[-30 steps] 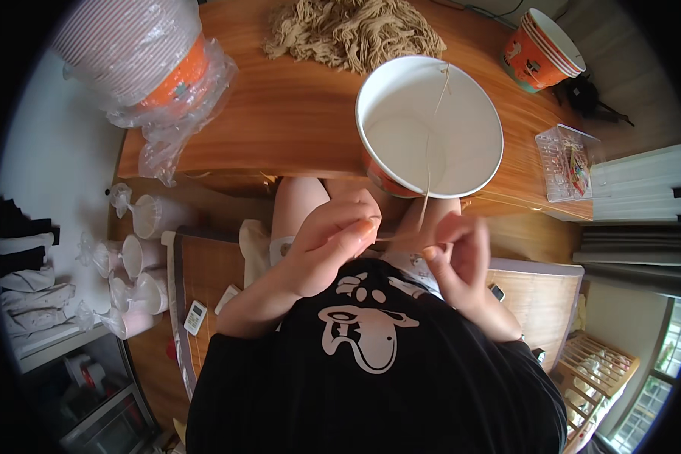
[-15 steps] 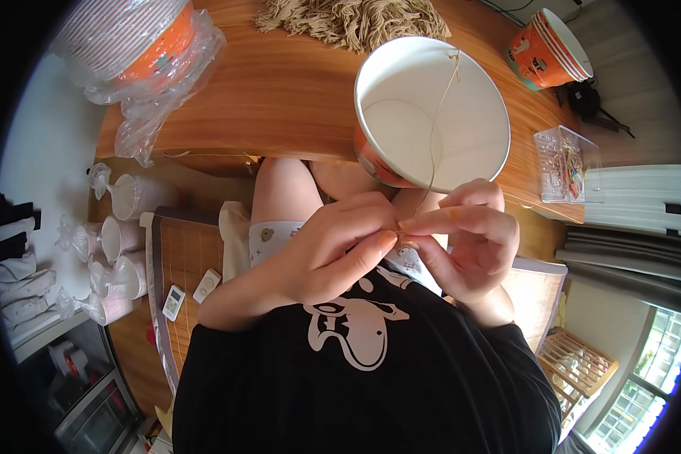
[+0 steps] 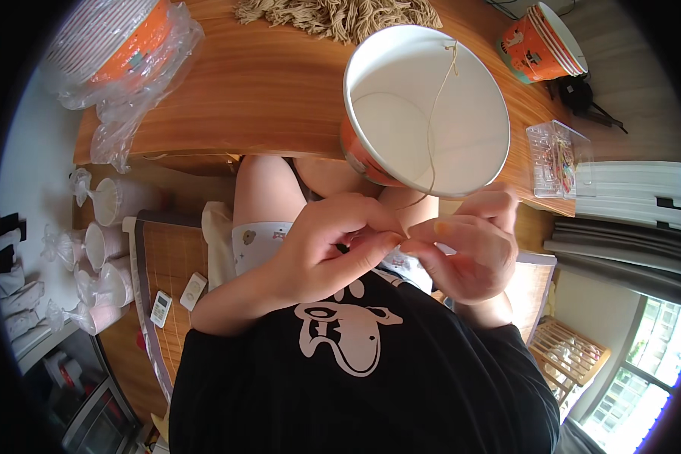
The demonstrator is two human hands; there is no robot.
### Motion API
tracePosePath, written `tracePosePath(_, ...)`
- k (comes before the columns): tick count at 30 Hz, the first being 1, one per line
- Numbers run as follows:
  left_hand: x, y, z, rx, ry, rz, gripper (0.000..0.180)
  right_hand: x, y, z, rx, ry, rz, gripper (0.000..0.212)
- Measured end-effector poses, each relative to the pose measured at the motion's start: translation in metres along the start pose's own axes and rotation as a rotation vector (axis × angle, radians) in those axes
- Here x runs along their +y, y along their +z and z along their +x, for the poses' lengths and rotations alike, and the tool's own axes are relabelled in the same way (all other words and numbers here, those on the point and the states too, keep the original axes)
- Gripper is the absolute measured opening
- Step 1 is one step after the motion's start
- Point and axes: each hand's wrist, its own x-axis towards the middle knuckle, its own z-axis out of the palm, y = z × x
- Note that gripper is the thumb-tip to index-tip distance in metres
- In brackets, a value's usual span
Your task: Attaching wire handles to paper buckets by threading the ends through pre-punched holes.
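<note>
- Head view: a large paper cup, white inside and orange outside, lies tilted at the near edge of the wooden counter, mouth turned toward the person. Judged: tipped that way so the rim hole and the string are reachable from the lap.
- A thin twine string runs from the far rim of the cup down across its white interior and over the near rim to the hands. It looks taut enough to be pulled from below.
- Left hand: fingers curled narrow, thumb and forefinger pinched together on the string's end, wrist bent inward over the lap.
- Right hand: fingers likewise pinched narrow, tips touching those of the left hand; the pinch point sits just below the cup's near rim. Whether a knot is being formed is too small to tell.
- Around: a heap of cut twine at the far edge of the counter; a stack of orange paper cups at far right; a clear plastic box near the right edge; a bagged sleeve of cups at far left.
</note>
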Motion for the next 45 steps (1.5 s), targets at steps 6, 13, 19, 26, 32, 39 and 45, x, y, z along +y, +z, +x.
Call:
tracePosePath(6, -0.016, 0.004, 0.006, 0.125, 0.076, 0.078, 0.008, 0.012, -0.022, 0.034, -0.241, -0.017, -0.175, 0.045)
tracePosePath(13, -0.025, -0.006, 0.011, 0.272, 0.2, 0.085, 0.008, 0.025, -0.008, 0.037, -0.254, -0.146, -0.156, 0.035)
tracePosePath(19, -0.022, -0.011, 0.011, 0.4, 0.249, 0.222, 0.013, 0.018, 0.023, 0.039, -0.055, -0.153, -0.145, 0.035)
tracePosePath(26, -0.027, -0.012, 0.014, 0.422, 0.261, 0.256, 0.005, 0.02, 0.006, 0.036, -0.068, -0.148, -0.079, 0.036)
tracePosePath(32, -0.033, -0.005, 0.017, 0.473, 0.262, 0.26, 0.005, 0.023, -0.012, 0.033, -0.055, -0.125, -0.161, 0.033)
tracePosePath(39, -0.033, -0.004, 0.017, 0.485, 0.275, 0.301, 0.006, 0.024, -0.015, 0.04, -0.108, -0.146, -0.133, 0.033)
tracePosePath(45, -0.029, -0.006, 0.022, 0.453, 0.286, 0.369, 0.006, 0.018, -0.01, 0.057, -0.126, -0.102, -0.172, 0.03)
